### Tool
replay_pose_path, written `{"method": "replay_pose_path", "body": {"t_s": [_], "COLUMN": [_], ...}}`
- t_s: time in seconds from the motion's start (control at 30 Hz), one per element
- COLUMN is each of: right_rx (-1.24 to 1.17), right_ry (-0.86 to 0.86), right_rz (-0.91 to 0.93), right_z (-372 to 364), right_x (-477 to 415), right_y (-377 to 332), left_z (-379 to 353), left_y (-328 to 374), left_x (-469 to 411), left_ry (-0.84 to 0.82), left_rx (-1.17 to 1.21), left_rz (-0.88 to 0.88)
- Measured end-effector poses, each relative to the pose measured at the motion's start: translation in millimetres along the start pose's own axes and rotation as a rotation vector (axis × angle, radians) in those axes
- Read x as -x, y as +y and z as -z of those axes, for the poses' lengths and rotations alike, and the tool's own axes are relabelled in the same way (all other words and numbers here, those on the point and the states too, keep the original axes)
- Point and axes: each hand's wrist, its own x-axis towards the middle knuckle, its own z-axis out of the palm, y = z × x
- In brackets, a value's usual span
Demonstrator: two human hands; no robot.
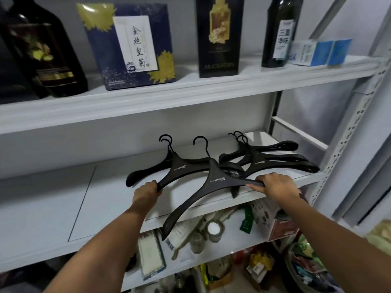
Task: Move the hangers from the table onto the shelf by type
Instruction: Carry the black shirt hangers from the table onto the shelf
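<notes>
Here, at a white middle shelf (63, 197), a person's left hand (148, 191) clasps the arm tip of a matte hanger (179, 168) lying on the board. The right hand (275, 185) wraps round one arm of a second matte hanger (215, 180), whose other arm droops past the shelf's front edge. The step would go best if this second hanger were slid back and laid hook-to-hook on its matte twin, apart from the glossy hangers (264, 159) just to the right, and let go only once fully supported.
</notes>
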Motion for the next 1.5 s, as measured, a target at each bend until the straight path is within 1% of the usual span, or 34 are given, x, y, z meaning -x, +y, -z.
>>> {"method": "replay_pose_path", "body": {"t_s": [0.07,0.13,0.27,0.33,0.4,0.5,0.7,0.77,0.9,1.07,1.17,1.3,1.4,1.5], "right_rx": [-0.032,-0.042,-0.078,-0.123,-0.141,-0.129,-0.05,-0.065,-0.059,-0.062,-0.037,-0.065,-0.101,-0.15], "right_ry": [-0.057,-0.05,0.055,0.168,0.208,0.158,0.147,0.091,0.048,0.031,0.008,-0.015,-0.046,-0.074], "right_rz": [0.003,0.016,0.04,0.066,0.069,0.073,0.1,0.109,0.103,0.101,0.105,0.135,0.143,0.152], "right_z": [-2.1,-2.9,-7.4,-13.3,-16.9,-19.0,-19.6,-17.0,-15.1,-19.6,-22.8,-19.7,-20.9,-25.5], "right_x": [-7.5,-14.0,-15.2,-15.4,-15.7,-21.0,-33.7,-37.6,-44.2,-54.3,-62.8,-76.2,-85.0,-91.6], "right_y": [-17.2,-32.9,-52.9,-55.6,-56.3,-54.3,-59.0,-60.5,-63.3,-72.0,-78.8,-98.2,-121.9,-146.7], "left_z": [-4.9,-9.7,-17.1,-19.6,-21.5,-22.3,-26.8,-29.1,-31.0,-31.2,-30.4,-26.0,-18.6,-8.4], "left_y": [-17.3,-33.6,-50.3,-51.6,-50.4,-48.5,-49.3,-52.1,-51.2,-49.0,-55.0,-64.3,-63.9,-60.6], "left_x": [-6.9,-15.7,-32.6,-40.5,-47.8,-59.1,-72.7,-76.9,-79.1,-80.7,-80.8,-75.4,-66.2,-57.6], "left_ry": [-0.024,-0.044,-0.09,-0.111,-0.132,-0.151,-0.176,-0.18,-0.166,-0.136,-0.162,-0.187,-0.095,0.029], "left_rx": [-0.012,-0.034,-0.028,-0.014,0.009,-0.019,-0.103,-0.113,-0.131,-0.085,-0.006,0.074,0.071,0.067], "left_rz": [0.006,0.004,0.017,0.018,0.016,-0.003,-0.038,-0.041,-0.046,-0.036,-0.032,-0.129,-0.216,-0.224]}}
